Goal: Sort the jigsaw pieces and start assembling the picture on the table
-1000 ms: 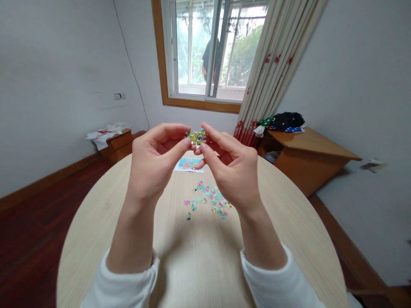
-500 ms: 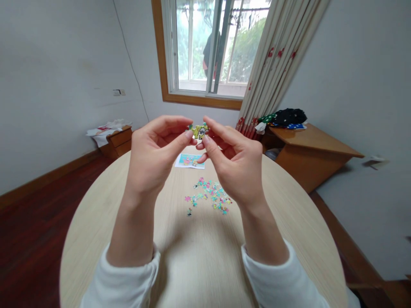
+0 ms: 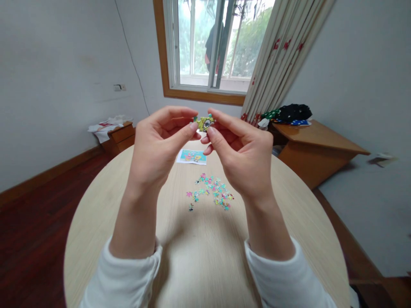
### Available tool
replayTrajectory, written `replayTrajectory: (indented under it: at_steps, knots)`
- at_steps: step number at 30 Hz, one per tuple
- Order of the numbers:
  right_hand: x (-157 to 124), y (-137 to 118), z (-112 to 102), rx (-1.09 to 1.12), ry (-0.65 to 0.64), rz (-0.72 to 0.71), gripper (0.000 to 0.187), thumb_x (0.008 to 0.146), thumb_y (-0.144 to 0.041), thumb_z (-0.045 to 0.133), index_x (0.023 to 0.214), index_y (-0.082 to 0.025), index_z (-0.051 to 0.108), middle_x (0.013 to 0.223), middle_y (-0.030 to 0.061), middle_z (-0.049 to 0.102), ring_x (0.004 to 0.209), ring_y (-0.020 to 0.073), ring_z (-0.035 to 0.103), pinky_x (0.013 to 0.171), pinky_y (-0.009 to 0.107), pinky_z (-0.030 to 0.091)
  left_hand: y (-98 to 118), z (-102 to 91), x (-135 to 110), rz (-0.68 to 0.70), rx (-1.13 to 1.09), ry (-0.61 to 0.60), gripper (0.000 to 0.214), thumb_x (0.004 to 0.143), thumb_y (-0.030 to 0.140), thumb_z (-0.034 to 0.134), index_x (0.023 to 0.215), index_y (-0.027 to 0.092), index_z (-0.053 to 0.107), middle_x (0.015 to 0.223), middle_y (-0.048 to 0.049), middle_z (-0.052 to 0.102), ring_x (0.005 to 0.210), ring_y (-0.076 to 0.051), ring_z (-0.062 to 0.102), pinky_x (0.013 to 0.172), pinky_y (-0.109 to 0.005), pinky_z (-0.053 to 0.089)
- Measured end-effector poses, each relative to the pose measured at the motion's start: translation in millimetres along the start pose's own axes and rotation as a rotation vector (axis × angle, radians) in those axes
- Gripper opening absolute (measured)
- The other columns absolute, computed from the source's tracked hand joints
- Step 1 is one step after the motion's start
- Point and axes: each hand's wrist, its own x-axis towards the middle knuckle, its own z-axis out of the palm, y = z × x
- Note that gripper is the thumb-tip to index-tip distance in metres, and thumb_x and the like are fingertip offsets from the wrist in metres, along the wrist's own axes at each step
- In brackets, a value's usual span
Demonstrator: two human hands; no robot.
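Between my two hands, raised above the far part of the table, are yellow jigsaw puzzle pieces with a cartoon eye and green knobs; they look joined, though fingertips cover their edges. My left hand pinches the left side between thumb and index finger. On the right side, my right hand grips with thumb and index finger, its other fingers curled beneath. Loose jigsaw pieces in pink, teal and yellow lie scattered on the table below. Behind them lies a small picture sheet with cartoon figures on blue.
The round pale wooden table fills the foreground. A brown wooden desk with dark dotted cloth stands at right. At left is a small cabinet with papers on it. A window and curtain are behind.
Both hands and the held pieces appear slightly higher and farther right. The pieces are turned so that more of the printed eye shows. The camera view has shifted slightly.
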Motion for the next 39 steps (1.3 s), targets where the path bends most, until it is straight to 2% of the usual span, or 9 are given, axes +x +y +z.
replayTrajectory:
  at_steps: [9,15,24,39]
  knots:
    - [0.3,0.0,-0.1,-0.002,0.007,-0.005,0.027,0.087,-0.025,0.056,0.111,-0.025,0.066,0.093,0.0009,0.068,0.074,0.0129,0.066,0.065,0.029,0.061,1.3,-0.1,0.1,-0.003,-0.036,-0.035,0.022,0.067,0.028,0.079,0.081,0.022,0.063,0.072,0.0029,0.067,0.072,-0.014,0.068,0.069,-0.028,0.057]
    - [0.3,-3.5,0.2,-0.040,0.010,0.026,0.026,0.087,-0.029,0.056,0.110,-0.026,0.067,0.091,0.0011,0.068,0.073,0.0142,0.066,0.063,0.030,0.061,7.5,3.3,-0.4,-0.074,-0.042,-0.017,0.025,0.063,0.026,0.081,0.077,0.022,0.061,0.070,0.0032,0.067,0.067,-0.014,0.067,0.066,-0.028,0.057]
    - [0.8,0.9,1.6,-0.042,-0.015,0.050,0.027,0.086,-0.030,0.056,0.111,-0.024,0.067,0.088,0.0018,0.068,0.070,0.0121,0.064,0.062,0.027,0.059,-1.4,3.2,2.7,-0.096,-0.025,-0.006,0.028,0.060,0.026,0.082,0.074,0.022,0.058,0.064,0.0043,0.063,0.062,-0.012,0.064,0.058,-0.023,0.053]
    - [0.4,0.9,2.4,-0.058,-0.019,0.028,0.025,0.086,-0.024,0.055,0.107,-0.025,0.068,0.088,0.0016,0.067,0.068,0.0111,0.064,0.065,0.027,0.058,-0.8,4.9,2.4,-0.109,-0.004,-0.001,0.024,0.062,0.023,0.079,0.074,0.021,0.058,0.063,0.0036,0.061,0.060,-0.011,0.061,0.053,-0.022,0.049]
